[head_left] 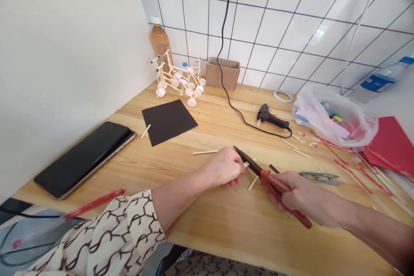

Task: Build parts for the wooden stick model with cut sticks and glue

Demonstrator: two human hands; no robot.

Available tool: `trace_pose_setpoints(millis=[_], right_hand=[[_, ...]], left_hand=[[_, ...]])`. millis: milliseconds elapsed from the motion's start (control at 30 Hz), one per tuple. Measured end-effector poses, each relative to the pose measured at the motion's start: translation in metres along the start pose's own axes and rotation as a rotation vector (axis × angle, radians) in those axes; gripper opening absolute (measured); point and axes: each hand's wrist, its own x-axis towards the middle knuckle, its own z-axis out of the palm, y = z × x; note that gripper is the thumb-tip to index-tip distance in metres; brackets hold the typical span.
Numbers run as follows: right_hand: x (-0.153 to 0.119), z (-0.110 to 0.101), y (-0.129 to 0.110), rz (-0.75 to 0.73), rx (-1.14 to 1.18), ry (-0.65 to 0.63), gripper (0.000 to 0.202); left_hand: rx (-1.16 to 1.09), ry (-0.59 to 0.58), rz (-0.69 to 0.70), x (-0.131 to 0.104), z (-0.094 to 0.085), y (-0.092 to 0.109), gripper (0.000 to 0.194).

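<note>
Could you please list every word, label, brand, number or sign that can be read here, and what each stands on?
No text is readable.
Amber-filled bottle: pale lettering, too small and blurred to read.
Blue label on the clear bottle: white marks, too blurred to read.

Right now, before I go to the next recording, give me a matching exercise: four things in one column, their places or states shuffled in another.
Things
1. Phone
2. Cardboard box
3. Red-handled cutter
4. Glue gun

Places and states
A. Held in the right hand
B. On the desk, just left of the plastic bag
C. Dark screen facing up, beside the left-hand wall
D. By the tiled wall, right of the wheeled stick models

Pairs: 1-C, 2-D, 3-A, 4-B
</note>
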Motion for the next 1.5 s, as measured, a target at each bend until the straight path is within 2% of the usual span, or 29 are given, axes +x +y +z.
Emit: trace_pose_setpoints(millis=[900, 1500], right_hand=[[0.0003, 0.003, -0.0029, 0.051, 0.05, -0.036, 0.014], [0.0018, 0.0051, 0.0003, 0.073, 0.048, -0.014, 0.014]], left_hand=[[0.031, 0.018, -0.007, -0.0011, 0.0008, 0.0005, 0.009], [0.003, 0.023, -0.004, -0.0004, 0.0012, 0.0008, 0.009]])
